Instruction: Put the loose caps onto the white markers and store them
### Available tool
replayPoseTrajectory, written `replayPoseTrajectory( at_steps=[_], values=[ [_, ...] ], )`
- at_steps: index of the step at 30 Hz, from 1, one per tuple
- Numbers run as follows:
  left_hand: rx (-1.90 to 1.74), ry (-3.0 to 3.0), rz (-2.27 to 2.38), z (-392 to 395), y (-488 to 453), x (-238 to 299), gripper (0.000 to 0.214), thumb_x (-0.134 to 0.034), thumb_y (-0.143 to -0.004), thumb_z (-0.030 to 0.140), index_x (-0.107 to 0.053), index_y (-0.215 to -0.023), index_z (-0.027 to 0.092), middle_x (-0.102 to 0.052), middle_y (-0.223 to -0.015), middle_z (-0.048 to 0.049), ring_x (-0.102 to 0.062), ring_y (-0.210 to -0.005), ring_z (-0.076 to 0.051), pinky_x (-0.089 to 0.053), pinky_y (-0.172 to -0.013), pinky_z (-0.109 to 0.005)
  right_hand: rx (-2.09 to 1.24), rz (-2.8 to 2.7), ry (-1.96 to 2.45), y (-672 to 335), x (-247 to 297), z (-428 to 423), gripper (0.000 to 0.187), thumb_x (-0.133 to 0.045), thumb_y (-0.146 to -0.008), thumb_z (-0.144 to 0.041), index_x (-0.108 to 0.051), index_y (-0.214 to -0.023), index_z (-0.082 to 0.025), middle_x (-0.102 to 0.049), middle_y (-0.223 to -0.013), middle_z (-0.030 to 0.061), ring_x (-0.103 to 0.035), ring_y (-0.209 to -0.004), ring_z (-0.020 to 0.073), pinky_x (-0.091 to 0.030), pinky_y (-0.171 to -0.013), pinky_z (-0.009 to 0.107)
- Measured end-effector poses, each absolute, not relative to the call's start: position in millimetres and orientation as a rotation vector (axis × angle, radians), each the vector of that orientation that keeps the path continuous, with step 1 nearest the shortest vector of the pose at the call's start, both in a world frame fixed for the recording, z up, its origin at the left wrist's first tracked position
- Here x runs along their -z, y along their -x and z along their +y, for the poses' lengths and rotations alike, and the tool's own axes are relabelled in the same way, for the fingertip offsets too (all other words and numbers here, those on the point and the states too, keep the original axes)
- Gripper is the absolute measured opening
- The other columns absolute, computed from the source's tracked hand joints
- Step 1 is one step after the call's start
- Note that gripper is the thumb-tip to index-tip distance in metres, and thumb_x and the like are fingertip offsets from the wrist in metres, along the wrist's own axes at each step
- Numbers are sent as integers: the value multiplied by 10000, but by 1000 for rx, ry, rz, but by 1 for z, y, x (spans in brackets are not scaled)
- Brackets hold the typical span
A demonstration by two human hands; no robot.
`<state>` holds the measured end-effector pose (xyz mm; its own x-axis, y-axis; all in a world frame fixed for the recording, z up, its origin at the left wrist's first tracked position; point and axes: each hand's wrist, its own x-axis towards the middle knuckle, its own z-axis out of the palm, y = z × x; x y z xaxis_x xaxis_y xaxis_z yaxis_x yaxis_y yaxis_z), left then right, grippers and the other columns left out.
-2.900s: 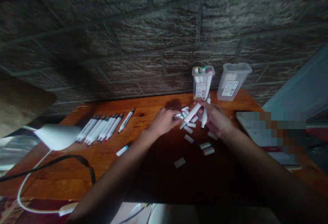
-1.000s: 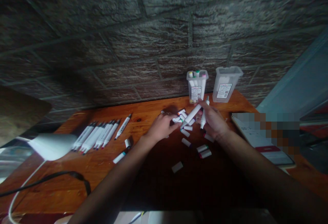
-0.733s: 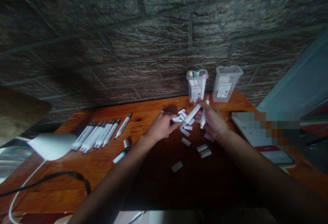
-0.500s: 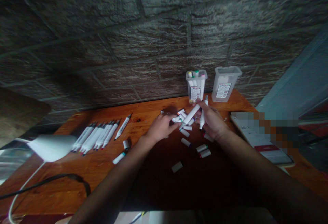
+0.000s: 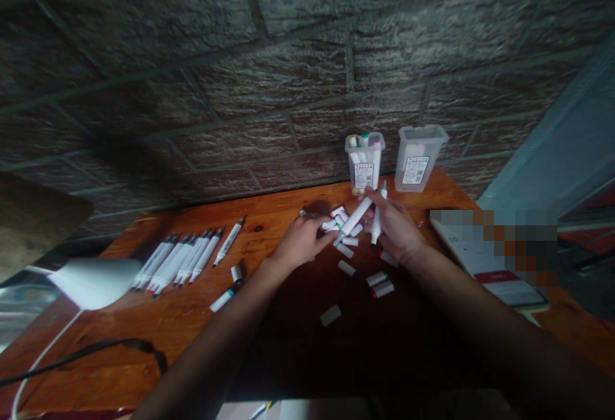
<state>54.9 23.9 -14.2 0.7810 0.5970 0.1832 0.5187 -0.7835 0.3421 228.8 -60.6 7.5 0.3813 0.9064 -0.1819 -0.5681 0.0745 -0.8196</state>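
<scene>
My right hand (image 5: pixel 396 231) is closed around two white markers. One marker (image 5: pixel 356 216) slants down to the left, its grey tip end close to my left thumb. The other marker (image 5: pixel 377 223) stands nearly upright against the fingers. My left hand (image 5: pixel 303 241) is at the left side of a heap of loose white marker caps (image 5: pixel 350 241), thumb and fingers closed about a cap (image 5: pixel 329 224); its far fingertips are partly hidden. More caps lie nearer to me, among them a cap with a green edge (image 5: pixel 377 279) and one with a red edge (image 5: pixel 383 289).
A row of uncapped markers (image 5: pixel 180 260) lies at the left, beside a white lamp-like object (image 5: pixel 96 282) and a dark strap (image 5: pixel 129 343). Against the brick wall stand a clear box of markers (image 5: pixel 364 167) and another clear box (image 5: pixel 419 161). A tablet-like device (image 5: pixel 500 276) lies at the right.
The view has shifted slightly. Both hands hold nearly the same pose, and the two markers stay in my right hand.
</scene>
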Motion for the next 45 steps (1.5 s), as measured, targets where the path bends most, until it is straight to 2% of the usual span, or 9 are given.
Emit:
replayPoseTrajectory(
  at_steps=[11, 20, 40, 45],
  values=[
    [-405, -2687, 864, 24, -55, 16, 294, -572, -926, 324, -690, -1160, 191, -736, -1112, -87, -689, -1023, -235, -524, -932, -356, -1146, -438, 964, -228, -11, -62, 298, -792, -688, -434, -641, -707, -178, -436, -480, -74, -338, -420, 67, -284, -394, 237],
    [-379, -2665, 924, 24, -56, 15, 353, -590, -909, 331, -675, -1210, 167, -727, -1142, -109, -686, -1030, -252, -525, -930, -379, -1169, -402, 956, -228, -13, -62, 295, -807, -682, -417, -643, -690, -172, -437, -467, -76, -333, -415, 62, -279, -395, 229],
    [-398, -2669, 907, 23, -57, 15, 315, -584, -914, 326, -683, -1180, 191, -737, -1120, -80, -691, -1017, -234, -525, -926, -348, -1151, -405, 986, -228, -13, -62, 309, -792, -700, -428, -645, -716, -156, -414, -462, -90, -323, -401, 49, -274, -370, 200],
    [-369, -2670, 920, 22, -57, 13, 338, -579, -916, 337, -678, -1191, 167, -739, -1105, -93, -697, -986, -246, -536, -889, -360, -1153, -395, 983, -228, -13, -61, 316, -801, -696, -426, -650, -720, -150, -418, -460, -90, -329, -398, 46, -280, -368, 191]
  ],
)
